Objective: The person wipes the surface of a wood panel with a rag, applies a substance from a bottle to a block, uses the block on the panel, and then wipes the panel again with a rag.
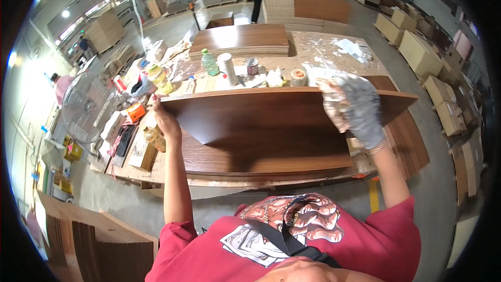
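I hold a long dark brown wood-veneer panel [271, 115] tilted up on its long edge above the workbench. My bare left hand [166, 120] grips the panel's left end. My right hand [357, 107], in a grey work glove, presses a crumpled whitish rag [331, 103] against the panel's upper edge near its right end. Under the raised panel lies a stack of similar brown panels [271, 159].
The workbench [323, 47] carries a green bottle [210, 62], cans, tape rolls, and another panel stack [240, 39]. A standing fan [86, 107] is at left. Cardboard boxes [417, 52] line the right aisle. Other people work at the back and far left.
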